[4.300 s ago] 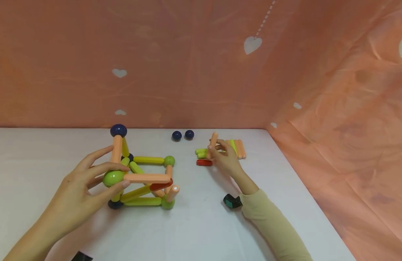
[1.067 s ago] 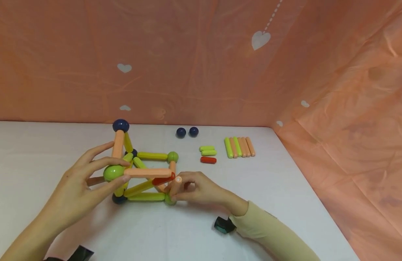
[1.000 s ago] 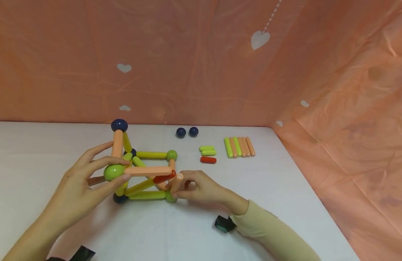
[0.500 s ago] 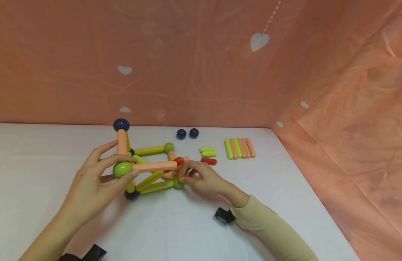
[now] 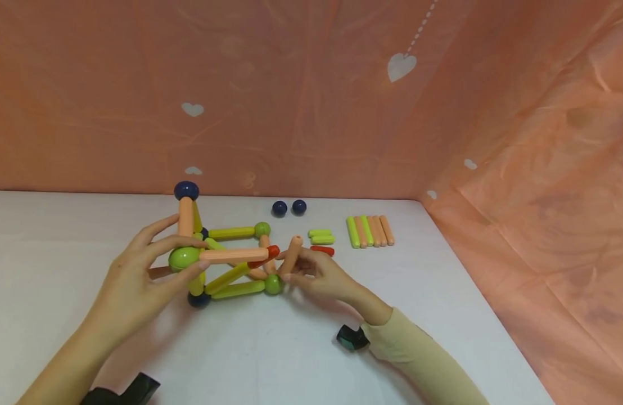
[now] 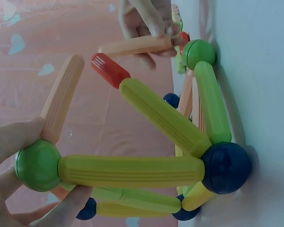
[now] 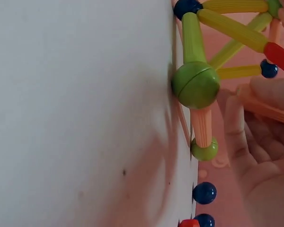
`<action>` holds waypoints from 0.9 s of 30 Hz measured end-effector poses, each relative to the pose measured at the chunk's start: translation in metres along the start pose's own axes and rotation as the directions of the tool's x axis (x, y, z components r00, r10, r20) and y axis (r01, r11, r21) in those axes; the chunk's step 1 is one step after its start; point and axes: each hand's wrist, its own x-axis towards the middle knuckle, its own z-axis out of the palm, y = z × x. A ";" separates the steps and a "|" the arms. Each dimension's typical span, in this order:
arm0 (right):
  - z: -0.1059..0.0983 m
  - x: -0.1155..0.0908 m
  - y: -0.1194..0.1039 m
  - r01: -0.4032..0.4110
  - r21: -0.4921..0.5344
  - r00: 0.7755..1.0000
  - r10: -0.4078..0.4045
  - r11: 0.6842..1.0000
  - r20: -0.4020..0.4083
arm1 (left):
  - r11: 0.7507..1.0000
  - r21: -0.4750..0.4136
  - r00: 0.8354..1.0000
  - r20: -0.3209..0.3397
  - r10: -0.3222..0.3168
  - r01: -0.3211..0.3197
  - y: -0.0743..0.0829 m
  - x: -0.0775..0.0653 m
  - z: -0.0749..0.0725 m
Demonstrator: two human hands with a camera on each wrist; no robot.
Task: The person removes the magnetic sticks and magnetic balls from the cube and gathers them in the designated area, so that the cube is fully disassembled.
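Observation:
A frame of toy building sticks and balls (image 5: 238,289) stands on the white table. My left hand (image 5: 139,275) grips its raised green ball (image 5: 184,259), from which a peach stick (image 5: 233,256) juts right. A slanting yellow stick (image 6: 163,116) ends in a red stick (image 6: 110,70) near that peach stick's free end. My right hand (image 5: 324,273) pinches another peach stick (image 5: 292,254), tilted, its lower end close by the near right green ball (image 5: 273,284). Fingers hide whether stick and ball touch. A dark blue ball (image 5: 186,190) tops the frame's far left.
Two loose dark blue balls (image 5: 299,207) lie at the back. Behind my right hand are short lime sticks (image 5: 321,239) and a red stick (image 5: 324,250). Farther right is a row of lime and peach sticks (image 5: 369,231). An orange curtain (image 5: 301,101) borders the table.
My right hand has come from the loose sticks to the frame's near right corner. The peach stick there now leans right in its fingers. The frame has turned slightly; my left hand keeps its grip.

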 end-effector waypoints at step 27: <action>-0.109 -0.047 0.062 -0.278 0.215 0.677 0.349 0.936 -0.648 | 1.000 -0.020 1.000 0.005 0.008 -0.008 -0.004 0.000 0.000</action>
